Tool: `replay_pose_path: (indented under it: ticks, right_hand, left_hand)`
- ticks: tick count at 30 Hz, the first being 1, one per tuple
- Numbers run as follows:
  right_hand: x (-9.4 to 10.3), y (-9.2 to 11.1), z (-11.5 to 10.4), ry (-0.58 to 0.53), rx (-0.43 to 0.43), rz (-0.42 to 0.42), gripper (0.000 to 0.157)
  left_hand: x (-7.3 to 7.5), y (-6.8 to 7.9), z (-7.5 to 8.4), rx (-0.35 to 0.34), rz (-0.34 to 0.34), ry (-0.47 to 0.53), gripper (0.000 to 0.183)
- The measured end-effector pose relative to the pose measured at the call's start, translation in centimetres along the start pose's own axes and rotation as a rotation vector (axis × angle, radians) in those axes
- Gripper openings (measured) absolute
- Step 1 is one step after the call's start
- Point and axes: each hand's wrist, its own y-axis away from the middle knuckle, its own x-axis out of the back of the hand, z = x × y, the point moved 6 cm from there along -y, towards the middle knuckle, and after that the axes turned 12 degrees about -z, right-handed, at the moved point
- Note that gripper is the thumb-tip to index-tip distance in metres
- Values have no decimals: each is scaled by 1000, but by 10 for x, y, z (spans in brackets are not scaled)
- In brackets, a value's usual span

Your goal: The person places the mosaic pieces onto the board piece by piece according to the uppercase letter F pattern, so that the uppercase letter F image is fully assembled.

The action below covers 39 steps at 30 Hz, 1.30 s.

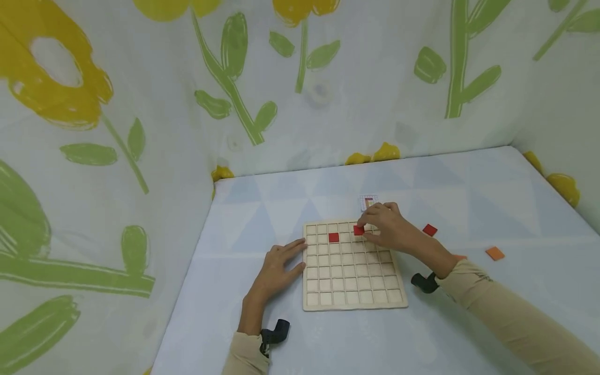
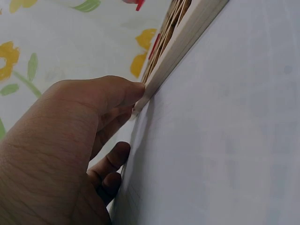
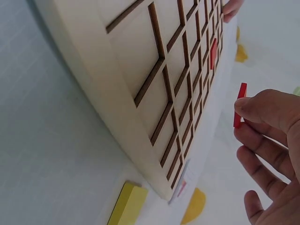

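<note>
A wooden grid board [image 1: 350, 284] lies flat on the table, with one red square tile [image 1: 333, 237] set in a cell near its far side. My right hand [image 1: 388, 228] pinches another red tile [image 3: 240, 105] between thumb and finger. In the right wrist view that tile is held above the board, apart from it and tilted nearly on edge. My left hand [image 1: 276, 271] touches the board's left edge with fingertips and thumb, its fingers fairly straight.
Beyond the board lies a small printed grid card [image 1: 369, 200], partly hidden by my right hand. To the right are a loose red tile [image 1: 429, 229] and an orange tile [image 1: 495, 253]. A yellow block [image 3: 127, 205] shows beside the board in the right wrist view.
</note>
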Motion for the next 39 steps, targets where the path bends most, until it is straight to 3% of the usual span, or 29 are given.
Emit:
replay_pose_path:
  ticks: [7, 16, 23, 34, 39]
  right_hand:
    - [-8, -9, -2, 24, 28, 8, 19]
    - [-18, -16, -6, -19, -12, -72, 18]
    - [-21, -23, -9, 17, 24, -52, 18]
    - [-31, -33, -9, 21, -31, -127, 12]
    - [-31, -35, -10, 12, -5, -126, 12]
  left_hand:
    - [-2, 0, 0, -5, 20, -4, 49]
    - [-2, 3, 2, -4, 9, 4, 49]
    - [-1, 1, 1, -14, 22, -22, 49]
    - [3, -1, 2, 2, -12, -18, 49]
    - [3, -1, 0, 1, -14, -21, 50]
